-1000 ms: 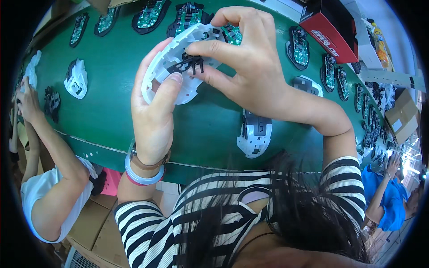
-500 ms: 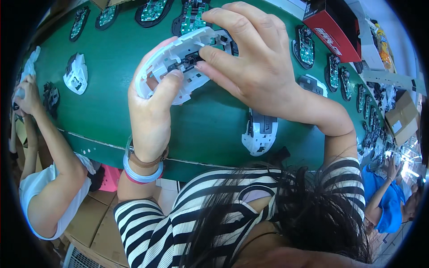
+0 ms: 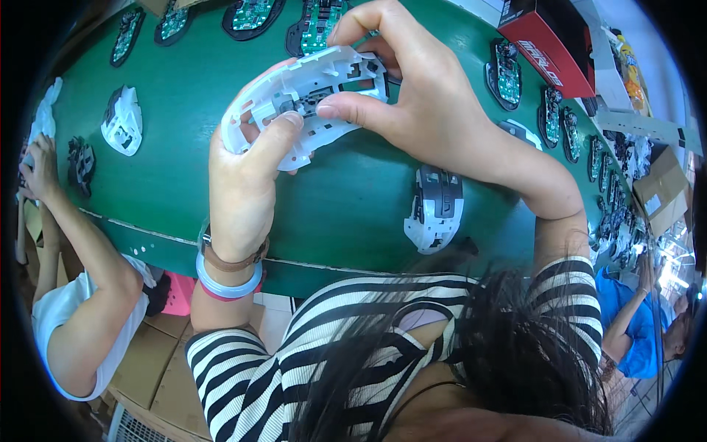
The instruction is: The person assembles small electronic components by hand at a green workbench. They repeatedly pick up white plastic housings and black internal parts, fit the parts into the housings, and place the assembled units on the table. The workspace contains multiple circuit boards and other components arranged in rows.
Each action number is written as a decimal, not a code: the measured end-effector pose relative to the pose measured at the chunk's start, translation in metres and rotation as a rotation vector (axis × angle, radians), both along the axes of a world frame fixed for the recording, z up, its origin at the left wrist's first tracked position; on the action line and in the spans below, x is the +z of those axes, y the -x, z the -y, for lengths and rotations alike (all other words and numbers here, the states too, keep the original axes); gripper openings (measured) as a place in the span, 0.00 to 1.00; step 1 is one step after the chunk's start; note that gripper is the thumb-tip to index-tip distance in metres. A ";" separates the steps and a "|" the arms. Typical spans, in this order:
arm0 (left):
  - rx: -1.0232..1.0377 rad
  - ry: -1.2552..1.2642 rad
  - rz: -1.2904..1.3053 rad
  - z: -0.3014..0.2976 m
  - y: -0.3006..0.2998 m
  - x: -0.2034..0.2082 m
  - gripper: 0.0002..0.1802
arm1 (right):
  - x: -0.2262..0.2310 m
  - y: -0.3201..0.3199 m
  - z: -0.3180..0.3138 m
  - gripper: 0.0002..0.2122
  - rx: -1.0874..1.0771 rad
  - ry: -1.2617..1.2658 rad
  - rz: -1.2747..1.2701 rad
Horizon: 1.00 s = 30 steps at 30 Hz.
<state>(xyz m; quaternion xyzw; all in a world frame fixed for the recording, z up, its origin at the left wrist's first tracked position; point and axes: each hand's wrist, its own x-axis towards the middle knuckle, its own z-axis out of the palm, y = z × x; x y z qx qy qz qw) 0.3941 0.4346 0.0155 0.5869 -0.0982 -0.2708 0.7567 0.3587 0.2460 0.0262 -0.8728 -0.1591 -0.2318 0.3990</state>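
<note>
A white plastic mouse shell (image 3: 243, 121), its hollow inside facing up, is held above the green table. My left hand (image 3: 254, 166) grips its left end, thumb pressed on a dark part inside. My right hand (image 3: 412, 96) is closed on the right end, with the thumb over the inner face and the other fingers curled at the far edge. Some of those fingertips are hidden behind the shell. Below my right wrist, a white and grey mouse shell (image 3: 436, 210) lies on the table. Another white shell (image 3: 512, 132) shows partly beyond my right forearm.
Green circuit boards in black bases (image 3: 321, 26) line the table's (image 3: 346, 236) far edge and right side. At the left lie a white shell (image 3: 122, 121) and a dark part (image 3: 81, 166). A red box (image 3: 549, 55) stands far right. Co-workers (image 3: 88, 295) sit at both sides.
My right thumb and fingers have shifted from over the dark inner part to gripping the shell's right end. The shell has tilted slightly, showing more of its inside.
</note>
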 end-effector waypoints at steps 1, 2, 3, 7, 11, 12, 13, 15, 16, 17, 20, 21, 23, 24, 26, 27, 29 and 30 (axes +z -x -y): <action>-0.045 0.013 -0.022 -0.003 -0.002 -0.001 0.27 | 0.002 0.001 0.002 0.25 0.014 0.006 -0.016; -0.091 0.026 -0.044 -0.004 -0.004 -0.002 0.27 | 0.006 0.002 0.003 0.24 0.027 0.013 -0.033; -0.104 0.019 -0.036 -0.004 -0.003 -0.002 0.27 | 0.009 0.002 0.003 0.23 0.040 0.019 -0.049; -0.075 -0.034 -0.021 -0.005 -0.001 -0.003 0.23 | 0.010 -0.002 0.008 0.14 0.125 0.258 0.191; 0.031 -0.062 -0.015 -0.002 0.000 -0.008 0.16 | 0.010 -0.007 0.005 0.08 0.088 0.516 0.270; 0.032 -0.074 -0.003 -0.003 -0.001 -0.010 0.16 | 0.011 -0.008 0.002 0.07 0.063 0.524 0.232; 0.032 -0.085 0.010 -0.005 -0.002 -0.011 0.15 | 0.010 -0.005 0.002 0.07 0.083 0.474 0.176; 0.020 -0.100 0.033 -0.008 -0.006 -0.012 0.14 | 0.007 0.003 0.001 0.06 0.123 0.373 0.064; 0.009 -0.105 0.039 -0.009 -0.007 -0.013 0.13 | 0.007 0.005 -0.001 0.06 0.102 0.327 0.032; -0.003 -0.109 0.045 -0.009 -0.008 -0.013 0.13 | 0.008 0.006 -0.004 0.07 0.081 0.281 -0.001; 0.019 -0.111 0.037 -0.010 -0.007 -0.012 0.13 | 0.014 0.004 -0.017 0.11 -0.018 0.200 -0.140; 0.022 -0.102 0.031 -0.010 -0.007 -0.013 0.13 | 0.015 0.003 -0.019 0.13 -0.057 0.183 -0.193; 0.037 -0.085 0.017 -0.010 -0.008 -0.015 0.13 | 0.008 -0.003 -0.015 0.12 0.019 0.166 -0.061; 0.026 -0.057 0.025 -0.011 -0.008 -0.015 0.13 | 0.005 -0.005 -0.013 0.11 0.054 0.158 0.006; 0.007 0.008 0.047 -0.009 -0.009 -0.012 0.13 | 0.011 -0.007 -0.010 0.11 0.148 0.439 0.138; -0.003 0.013 0.022 -0.012 -0.008 -0.013 0.14 | 0.013 -0.007 -0.008 0.10 0.190 0.579 0.205; -0.046 0.055 0.008 -0.016 -0.013 -0.019 0.17 | 0.011 -0.006 -0.017 0.11 0.113 0.624 0.222; -0.005 0.037 0.017 -0.014 -0.016 -0.017 0.16 | 0.011 -0.005 -0.023 0.11 0.061 0.659 0.231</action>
